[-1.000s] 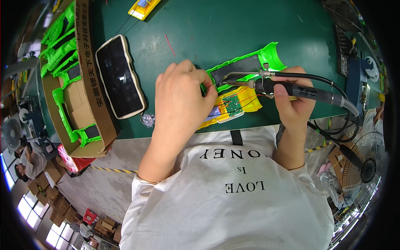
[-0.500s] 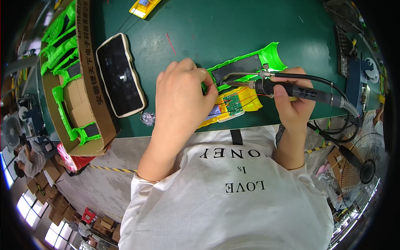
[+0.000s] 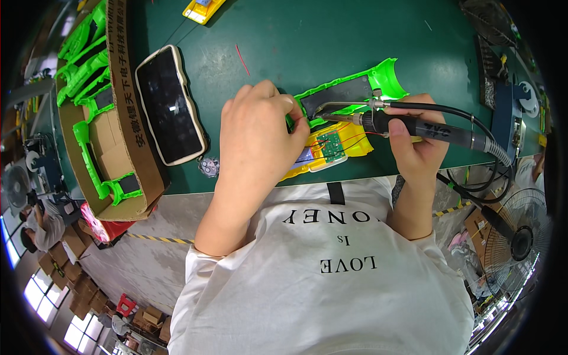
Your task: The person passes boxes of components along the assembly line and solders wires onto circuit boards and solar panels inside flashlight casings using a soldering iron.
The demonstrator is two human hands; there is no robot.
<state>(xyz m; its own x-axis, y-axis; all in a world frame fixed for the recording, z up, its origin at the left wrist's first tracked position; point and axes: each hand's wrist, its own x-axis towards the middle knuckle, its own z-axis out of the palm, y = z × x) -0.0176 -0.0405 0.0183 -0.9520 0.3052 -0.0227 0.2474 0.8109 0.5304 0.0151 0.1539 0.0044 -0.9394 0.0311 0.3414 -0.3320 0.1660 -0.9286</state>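
Observation:
A soldering iron [image 3: 435, 129] with a bent metal feed tube fixed alongside it is gripped in my right hand [image 3: 414, 151]. Its tip points left, at the near edge of a green plastic shell [image 3: 387, 80] with a dark inner panel. Thumb and fingers of my left hand [image 3: 257, 130] are pinched together near the tip, against the shell's left end; what they hold is hidden. Just nearer to me lies a yellow plastic shell [image 3: 359, 148], partly under my left hand. Inside it are a green circuit board [image 3: 332, 146], a blue part and thin red and black wires.
At the left stands a cardboard box [image 3: 135, 136] of green shells, beside a phone [image 3: 170, 106] in a pale case. A small round trinket [image 3: 209, 167] lies by it. Another yellow shell [image 3: 202, 10] and a red wire [image 3: 242, 59] are farther back. Black cables [image 3: 494, 177] hang at the right.
Hardly anything differs. The iron's handle has shifted very slightly, while both hands keep their grip and place.

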